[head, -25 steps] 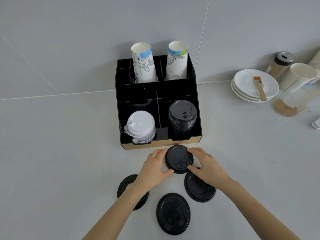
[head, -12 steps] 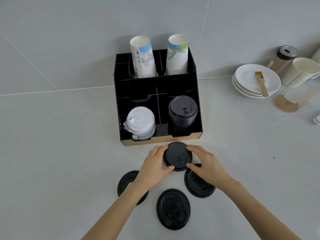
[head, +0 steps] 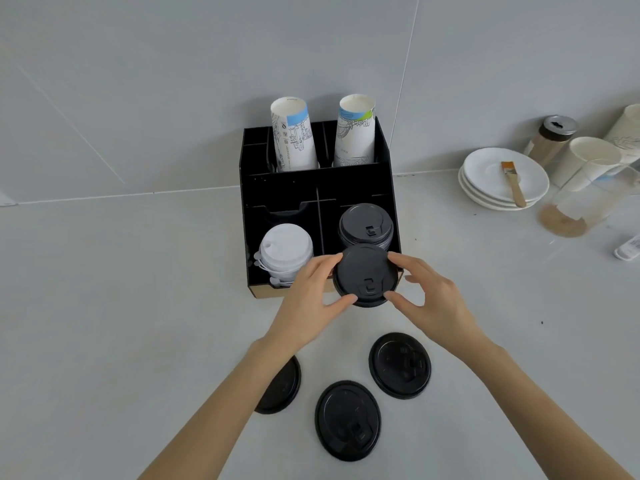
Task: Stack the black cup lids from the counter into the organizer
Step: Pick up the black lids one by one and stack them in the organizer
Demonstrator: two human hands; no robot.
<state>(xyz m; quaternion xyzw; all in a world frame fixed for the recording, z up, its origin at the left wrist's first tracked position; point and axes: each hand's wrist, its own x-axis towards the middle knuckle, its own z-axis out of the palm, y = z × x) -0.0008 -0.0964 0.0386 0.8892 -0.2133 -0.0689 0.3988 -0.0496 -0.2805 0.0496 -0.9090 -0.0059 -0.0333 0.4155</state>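
A black cup lid (head: 365, 275) hangs above the front edge of the black organizer (head: 277, 188). My left hand (head: 308, 303) and my right hand (head: 433, 299) pinch its rim from either side. Just behind it, a stack of black lids (head: 365, 225) fills the organizer's front right compartment. Three more black lids lie flat on the counter: one at the right (head: 400, 365), one in the middle (head: 348, 420), and one at the left (head: 282, 386) partly hidden under my left forearm.
White lids (head: 285, 249) fill the front left compartment; two stacks of paper cups (head: 294, 136) stand in the back. At the right are stacked white saucers (head: 498, 178) with a brush, a shaker jar (head: 550, 138), paper cups and a glass container (head: 581, 202).
Both hands have lifted the lid off the counter and carried it forward and up to the organizer's front edge. The lids left on the counter have not moved.
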